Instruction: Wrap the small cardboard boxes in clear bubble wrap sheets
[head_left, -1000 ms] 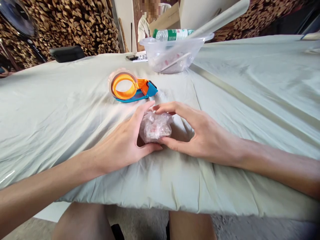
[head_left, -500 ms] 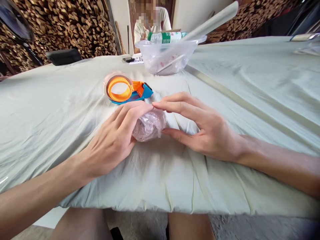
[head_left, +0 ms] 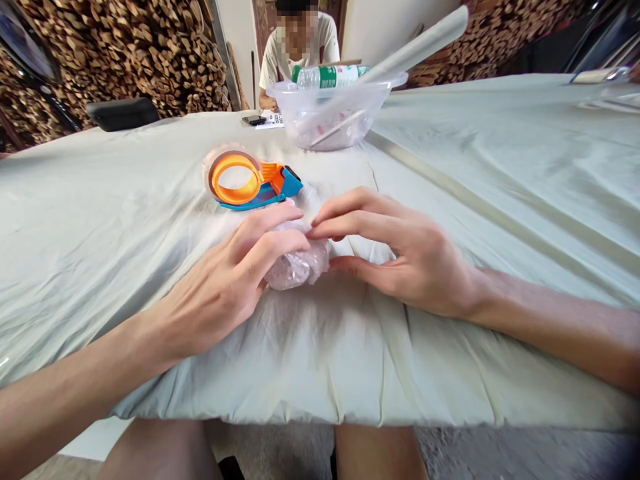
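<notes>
A small bundle in clear bubble wrap (head_left: 295,268) lies on the cloth-covered table between my hands; what is inside it cannot be made out. My left hand (head_left: 225,283) is wrapped over its left side and top, with the thumb mostly hidden. From the right, my right hand (head_left: 407,250) closes on the bundle, fingertips on its top and thumb at its lower right side. Just beyond my left fingers stands an orange and blue tape dispenser (head_left: 260,193) carrying a roll of clear tape.
A translucent plastic basin (head_left: 335,120) holds a green-labelled bottle (head_left: 330,76) and a long white roll (head_left: 420,45). A black case (head_left: 123,114) and a phone (head_left: 254,121) lie farther back. Across the table sits another person (head_left: 325,40). The pale tablecloth (head_left: 475,193) is wrinkled.
My left fingers have spread apart and shifted over the top of the bundle. My right fingertips have lowered slightly onto it. The whole view has shifted a little.
</notes>
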Tool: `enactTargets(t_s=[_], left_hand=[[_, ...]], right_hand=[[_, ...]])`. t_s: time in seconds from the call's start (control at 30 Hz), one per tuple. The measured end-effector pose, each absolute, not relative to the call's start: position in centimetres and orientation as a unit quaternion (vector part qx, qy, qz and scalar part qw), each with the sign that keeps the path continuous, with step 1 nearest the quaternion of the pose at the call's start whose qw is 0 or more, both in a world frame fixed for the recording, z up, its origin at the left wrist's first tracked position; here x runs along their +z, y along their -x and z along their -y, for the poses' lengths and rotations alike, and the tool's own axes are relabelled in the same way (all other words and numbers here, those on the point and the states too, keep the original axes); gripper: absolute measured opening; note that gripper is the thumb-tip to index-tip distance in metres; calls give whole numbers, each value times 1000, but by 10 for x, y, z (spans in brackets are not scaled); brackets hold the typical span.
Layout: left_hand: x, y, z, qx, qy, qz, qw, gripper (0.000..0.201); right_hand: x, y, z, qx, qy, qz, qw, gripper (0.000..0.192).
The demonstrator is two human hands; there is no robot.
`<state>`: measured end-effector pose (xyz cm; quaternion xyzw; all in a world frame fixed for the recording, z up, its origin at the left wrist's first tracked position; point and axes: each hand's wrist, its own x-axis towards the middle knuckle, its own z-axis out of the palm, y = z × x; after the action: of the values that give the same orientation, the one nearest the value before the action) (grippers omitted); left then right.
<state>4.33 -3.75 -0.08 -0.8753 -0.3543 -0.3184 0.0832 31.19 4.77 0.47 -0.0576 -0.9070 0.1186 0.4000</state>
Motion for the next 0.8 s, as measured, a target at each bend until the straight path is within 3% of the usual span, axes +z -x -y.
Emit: enactTargets(t_s=[0.13, 0.47, 0.8], left_hand=[[0, -45, 39, -305, 890, 333, 61, 42], [3, -47, 40, -270, 913, 305, 26, 40], [-5, -41, 38, -338, 883, 326, 23, 46]], right_hand=[[8, -313, -44, 133, 60, 910, 389, 13], [1, -311, -45, 144, 20, 919, 367, 20], [6, -313, -44, 204, 12, 893, 400, 19]])
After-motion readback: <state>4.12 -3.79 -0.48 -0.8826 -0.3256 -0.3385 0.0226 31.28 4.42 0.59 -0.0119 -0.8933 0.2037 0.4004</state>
